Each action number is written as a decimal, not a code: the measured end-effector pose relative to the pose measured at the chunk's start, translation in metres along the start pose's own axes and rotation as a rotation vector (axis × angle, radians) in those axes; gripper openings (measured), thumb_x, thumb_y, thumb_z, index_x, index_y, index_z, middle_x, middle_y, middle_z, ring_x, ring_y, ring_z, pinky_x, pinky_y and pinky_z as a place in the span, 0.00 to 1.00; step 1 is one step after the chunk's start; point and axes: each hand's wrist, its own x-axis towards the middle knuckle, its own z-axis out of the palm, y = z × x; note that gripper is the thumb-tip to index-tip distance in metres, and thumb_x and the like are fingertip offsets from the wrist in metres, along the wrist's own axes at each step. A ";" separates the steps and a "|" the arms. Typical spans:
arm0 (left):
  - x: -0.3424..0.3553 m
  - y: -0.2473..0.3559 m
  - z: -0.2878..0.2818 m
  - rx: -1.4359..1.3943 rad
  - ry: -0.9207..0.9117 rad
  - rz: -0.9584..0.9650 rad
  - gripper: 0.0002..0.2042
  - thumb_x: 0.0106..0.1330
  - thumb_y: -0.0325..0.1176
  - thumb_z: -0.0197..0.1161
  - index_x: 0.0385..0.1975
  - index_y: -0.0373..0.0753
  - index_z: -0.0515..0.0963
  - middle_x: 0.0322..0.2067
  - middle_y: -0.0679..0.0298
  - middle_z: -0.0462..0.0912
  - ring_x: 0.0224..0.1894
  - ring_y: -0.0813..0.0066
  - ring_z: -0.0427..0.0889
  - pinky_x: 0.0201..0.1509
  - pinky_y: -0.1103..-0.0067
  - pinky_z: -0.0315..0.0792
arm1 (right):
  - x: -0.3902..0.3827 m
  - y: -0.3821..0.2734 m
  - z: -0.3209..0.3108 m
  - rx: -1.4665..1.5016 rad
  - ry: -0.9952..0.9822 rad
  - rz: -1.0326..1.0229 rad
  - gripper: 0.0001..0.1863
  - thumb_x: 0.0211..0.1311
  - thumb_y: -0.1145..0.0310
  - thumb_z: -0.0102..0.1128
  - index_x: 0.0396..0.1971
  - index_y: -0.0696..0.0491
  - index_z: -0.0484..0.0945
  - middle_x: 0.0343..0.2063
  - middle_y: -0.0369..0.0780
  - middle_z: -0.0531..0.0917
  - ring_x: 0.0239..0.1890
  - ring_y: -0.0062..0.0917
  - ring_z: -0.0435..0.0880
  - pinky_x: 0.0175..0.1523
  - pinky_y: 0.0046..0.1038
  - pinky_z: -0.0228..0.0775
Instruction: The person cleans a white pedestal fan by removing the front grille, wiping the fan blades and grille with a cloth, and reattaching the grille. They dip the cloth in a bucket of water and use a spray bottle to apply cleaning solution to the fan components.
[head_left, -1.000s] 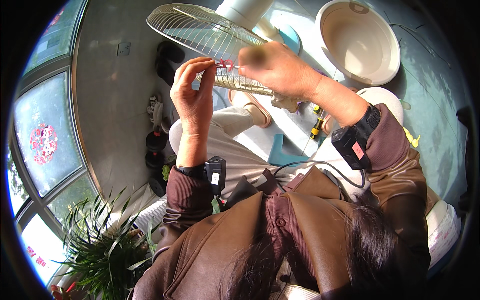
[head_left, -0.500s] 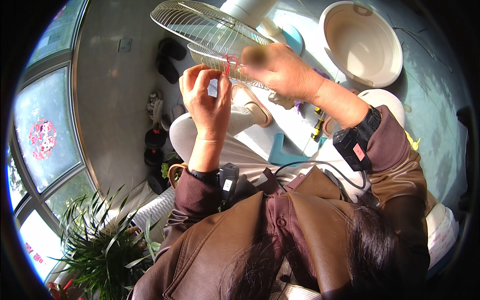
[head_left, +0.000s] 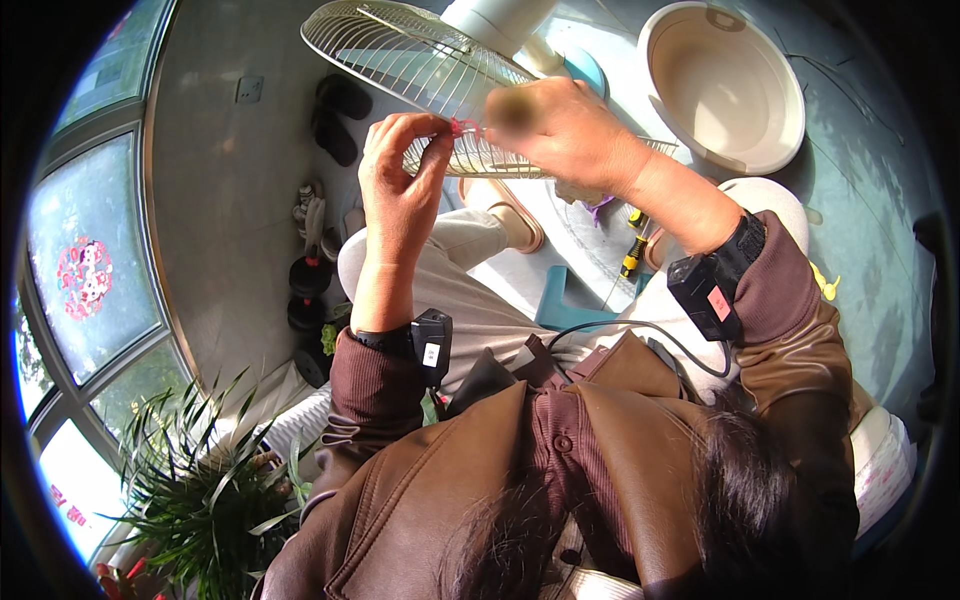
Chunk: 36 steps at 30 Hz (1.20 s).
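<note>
Between my two hands is a thin red string (head_left: 463, 127), held close to the rim of a wire fan guard. My left hand (head_left: 398, 170) is closed, pinching the string between thumb and fingertips. My right hand (head_left: 570, 135) is closed at the other end of the string; a blurred patch covers part of its fingers. One wire guard (head_left: 400, 52) tilts up behind my hands, and a second wire guard (head_left: 490, 165) passes beneath them. The white fan body (head_left: 495, 22) stands beyond.
A large cream basin (head_left: 725, 90) rests on the floor at the far right. Near my knees are a yellow-and-black screwdriver (head_left: 634, 257) and a teal stool-like piece (head_left: 565, 300). Dark slippers (head_left: 338, 120) lie by the wall. A leafy plant (head_left: 210, 490) is at lower left.
My left hand has shifted slightly left and up, its fingertips now at the guard's rim. The lower guard has swung and extends farther right beneath my right hand. Less of the red string shows.
</note>
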 end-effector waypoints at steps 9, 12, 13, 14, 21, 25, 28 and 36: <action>0.020 0.005 -0.001 -0.374 -0.104 -0.288 0.16 0.76 0.41 0.59 0.44 0.30 0.81 0.35 0.62 0.86 0.38 0.80 0.80 0.48 0.82 0.73 | 0.002 0.002 0.003 -0.204 0.017 -0.070 0.13 0.62 0.56 0.60 0.29 0.51 0.81 0.26 0.45 0.84 0.32 0.43 0.85 0.39 0.42 0.76; 0.023 0.009 0.001 -0.384 -0.115 -0.315 0.16 0.76 0.40 0.59 0.44 0.28 0.81 0.34 0.60 0.86 0.36 0.80 0.80 0.46 0.81 0.73 | 0.001 -0.001 0.004 -0.285 0.033 -0.080 0.13 0.62 0.56 0.58 0.29 0.50 0.83 0.27 0.43 0.86 0.32 0.40 0.87 0.38 0.40 0.79; 0.023 0.009 0.001 -0.388 -0.129 -0.322 0.16 0.76 0.39 0.59 0.44 0.28 0.81 0.34 0.60 0.86 0.35 0.79 0.80 0.45 0.81 0.74 | 0.001 -0.002 0.005 -0.318 0.033 -0.068 0.14 0.62 0.56 0.58 0.29 0.50 0.83 0.27 0.43 0.86 0.32 0.40 0.87 0.38 0.40 0.79; 0.023 0.009 0.001 -0.388 -0.119 -0.332 0.16 0.76 0.39 0.59 0.44 0.28 0.81 0.33 0.60 0.85 0.34 0.80 0.80 0.43 0.82 0.74 | 0.001 -0.003 0.005 -0.319 0.035 -0.068 0.14 0.62 0.55 0.58 0.29 0.50 0.83 0.26 0.43 0.86 0.32 0.40 0.87 0.38 0.40 0.79; 0.021 0.002 -0.003 -0.322 -0.137 -0.375 0.13 0.74 0.37 0.61 0.40 0.30 0.82 0.33 0.64 0.85 0.34 0.82 0.80 0.41 0.83 0.74 | -0.004 -0.008 0.016 -0.335 0.104 -0.113 0.16 0.62 0.54 0.58 0.26 0.50 0.83 0.24 0.42 0.85 0.30 0.39 0.86 0.35 0.39 0.78; 0.024 -0.003 -0.004 -0.277 -0.151 -0.335 0.14 0.74 0.39 0.62 0.39 0.30 0.82 0.31 0.65 0.84 0.32 0.82 0.79 0.39 0.83 0.73 | -0.006 -0.008 0.022 -0.253 0.120 -0.092 0.15 0.61 0.54 0.60 0.25 0.50 0.83 0.23 0.42 0.84 0.29 0.39 0.86 0.34 0.40 0.77; 0.024 -0.004 -0.005 -0.225 -0.131 -0.340 0.14 0.74 0.39 0.62 0.38 0.31 0.82 0.31 0.65 0.84 0.31 0.82 0.78 0.39 0.83 0.72 | -0.005 -0.006 0.024 -0.203 0.104 -0.077 0.14 0.62 0.55 0.59 0.26 0.49 0.83 0.23 0.42 0.84 0.31 0.40 0.86 0.36 0.40 0.77; 0.009 0.000 0.003 0.105 -0.099 0.010 0.07 0.66 0.30 0.70 0.36 0.32 0.84 0.34 0.66 0.83 0.38 0.80 0.80 0.45 0.82 0.74 | -0.004 0.003 0.013 -0.136 0.018 -0.052 0.14 0.64 0.56 0.57 0.31 0.51 0.83 0.29 0.45 0.86 0.34 0.42 0.86 0.40 0.42 0.77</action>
